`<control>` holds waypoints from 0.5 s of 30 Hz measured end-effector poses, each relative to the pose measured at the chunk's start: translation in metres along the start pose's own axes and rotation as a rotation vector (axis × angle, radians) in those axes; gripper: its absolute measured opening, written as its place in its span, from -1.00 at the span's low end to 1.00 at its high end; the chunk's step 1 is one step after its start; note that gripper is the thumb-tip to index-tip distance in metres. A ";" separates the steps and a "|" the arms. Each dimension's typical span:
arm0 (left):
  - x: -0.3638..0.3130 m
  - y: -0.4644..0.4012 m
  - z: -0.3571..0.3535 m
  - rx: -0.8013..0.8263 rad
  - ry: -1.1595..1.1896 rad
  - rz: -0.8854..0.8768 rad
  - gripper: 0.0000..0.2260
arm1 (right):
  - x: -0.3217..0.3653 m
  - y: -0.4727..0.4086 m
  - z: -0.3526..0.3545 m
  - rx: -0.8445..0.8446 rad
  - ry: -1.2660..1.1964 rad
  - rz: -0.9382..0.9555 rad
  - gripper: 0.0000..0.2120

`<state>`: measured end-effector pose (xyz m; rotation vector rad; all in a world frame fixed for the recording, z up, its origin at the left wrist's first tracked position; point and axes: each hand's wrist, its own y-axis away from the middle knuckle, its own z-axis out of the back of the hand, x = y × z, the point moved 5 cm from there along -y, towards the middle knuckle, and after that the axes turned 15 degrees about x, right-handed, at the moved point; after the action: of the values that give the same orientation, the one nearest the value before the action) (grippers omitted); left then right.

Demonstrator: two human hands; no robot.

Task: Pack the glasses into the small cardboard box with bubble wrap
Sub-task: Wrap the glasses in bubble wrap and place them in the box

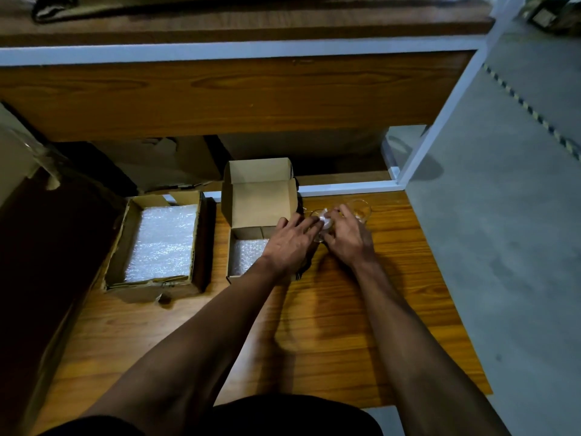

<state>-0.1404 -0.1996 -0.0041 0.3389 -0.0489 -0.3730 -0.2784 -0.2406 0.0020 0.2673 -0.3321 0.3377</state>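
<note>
Clear glass sits at centre frame on the desk, just right of the small box, with both hands closed in around it. The left hand reaches across the box's right edge, fingers curled on the glass; the right hand pinches a white wad of wrap at its mouth, likely padding it against breakage. A second glass stands just beyond the right hand. Bubble wrap already lines the box, lid up, ready to receive. At left, a larger box holds more wrap.
</note>
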 end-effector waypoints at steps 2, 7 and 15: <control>0.001 -0.003 -0.001 0.023 -0.007 0.043 -0.26 | -0.001 -0.002 -0.002 0.021 0.045 -0.021 -0.56; -0.002 -0.005 0.002 0.020 -0.036 0.078 -0.32 | -0.003 -0.004 -0.008 0.052 0.098 -0.044 -0.57; -0.004 0.004 -0.002 -0.109 -0.023 -0.011 -0.40 | -0.001 0.014 -0.012 -0.120 0.122 0.067 -0.65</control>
<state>-0.1426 -0.1941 -0.0045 0.2275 -0.0487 -0.3883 -0.2809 -0.2246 -0.0065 0.1175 -0.2399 0.3971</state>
